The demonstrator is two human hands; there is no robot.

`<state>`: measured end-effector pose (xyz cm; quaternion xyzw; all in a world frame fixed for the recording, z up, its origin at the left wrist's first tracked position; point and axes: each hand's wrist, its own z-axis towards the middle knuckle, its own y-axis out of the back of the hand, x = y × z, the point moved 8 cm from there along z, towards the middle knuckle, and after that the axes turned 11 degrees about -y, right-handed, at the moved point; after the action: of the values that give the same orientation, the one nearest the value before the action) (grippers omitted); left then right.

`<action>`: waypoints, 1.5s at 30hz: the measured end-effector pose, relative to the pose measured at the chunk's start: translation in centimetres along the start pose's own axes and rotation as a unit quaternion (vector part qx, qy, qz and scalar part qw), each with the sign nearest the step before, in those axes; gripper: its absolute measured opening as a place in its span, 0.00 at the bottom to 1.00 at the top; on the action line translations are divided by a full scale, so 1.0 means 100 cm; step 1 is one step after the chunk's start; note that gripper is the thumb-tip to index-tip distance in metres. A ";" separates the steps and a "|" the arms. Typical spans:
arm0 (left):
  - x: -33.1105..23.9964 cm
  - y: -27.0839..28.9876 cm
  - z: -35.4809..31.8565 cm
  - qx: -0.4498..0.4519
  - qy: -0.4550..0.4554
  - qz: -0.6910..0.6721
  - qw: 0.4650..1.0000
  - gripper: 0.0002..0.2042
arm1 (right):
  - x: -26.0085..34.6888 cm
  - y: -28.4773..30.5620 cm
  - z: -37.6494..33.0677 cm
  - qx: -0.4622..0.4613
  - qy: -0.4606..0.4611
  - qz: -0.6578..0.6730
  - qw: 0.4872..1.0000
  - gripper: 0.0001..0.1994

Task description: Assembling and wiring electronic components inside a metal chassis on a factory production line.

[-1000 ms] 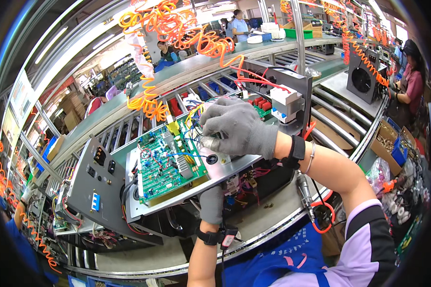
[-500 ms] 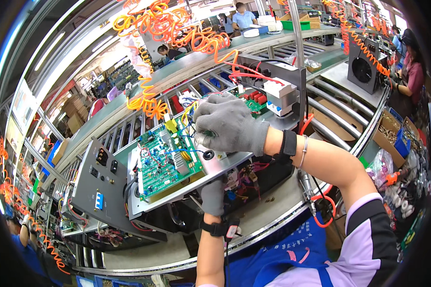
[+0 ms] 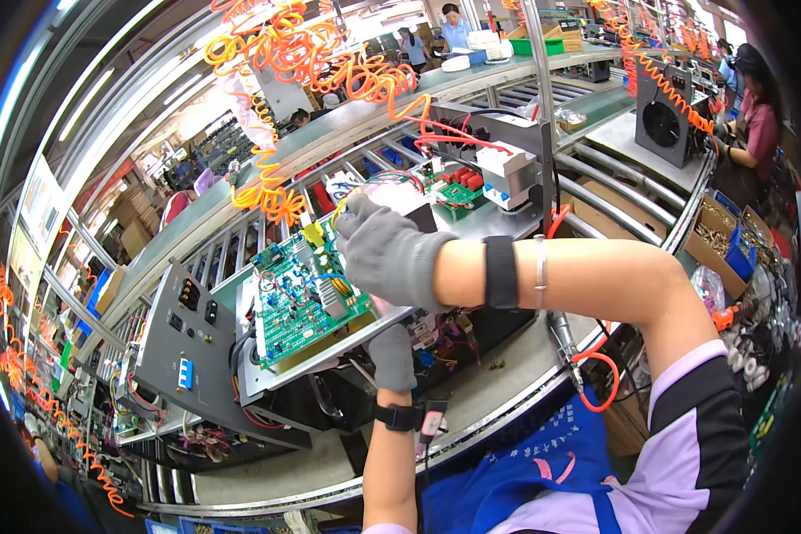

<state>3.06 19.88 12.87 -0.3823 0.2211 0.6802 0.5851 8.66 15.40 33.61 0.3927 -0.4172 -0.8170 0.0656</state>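
My right hand (image 3: 388,254), in a grey glove, is closed over the right end of a green circuit board (image 3: 294,307). Its fingers curl down among yellow and blue wires, and what they grip is hidden. The board lies on a tilted metal plate (image 3: 262,381). Below the plate's edge is my gloved left hand (image 3: 392,356), its fingers hidden underneath. A dark grey panel (image 3: 187,334) with sockets and a blue switch leans to the left of the board. Behind my right hand sit a second green board (image 3: 458,198) with red parts and a white block (image 3: 512,165).
Orange coiled air hoses (image 3: 303,58) hang overhead. A screwdriver-like tool (image 3: 568,343) on a red hose hangs beside my right arm. Roller conveyors (image 3: 618,209) run behind the work. Parts boxes (image 3: 716,245) stand at the right, near a co-worker (image 3: 761,125).
My right hand has moved left and slightly down along the board's edge, its forearm now more level. The black ring on the blue wire is now covered. My left hand stays under the plate.
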 end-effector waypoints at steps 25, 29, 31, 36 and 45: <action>-0.032 0.006 -0.009 -0.048 0.053 -0.062 0.995 0.19 | 0.018 -0.043 0.019 0.176 0.049 0.038 0.982 0.09; -0.038 0.008 -0.027 0.021 0.086 -0.056 0.994 0.17 | 0.017 -0.041 0.019 0.143 0.080 0.018 0.986 0.11; -0.047 0.004 -0.033 0.071 0.092 0.023 0.993 0.18 | 0.014 -0.031 0.019 0.137 0.079 0.089 0.983 0.11; -0.081 0.009 -0.050 0.056 -0.020 0.075 0.995 0.17 | -0.015 -0.011 0.027 0.131 -0.026 0.220 0.966 0.15; -0.061 0.044 -0.119 0.027 0.150 0.179 0.972 0.12 | -0.031 -0.023 0.036 0.223 -0.048 0.247 0.942 0.18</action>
<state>2.10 6.20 9.67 -0.4181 0.3895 0.7026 0.4241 8.79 20.45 34.96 0.2424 -0.6754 -0.6788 0.1559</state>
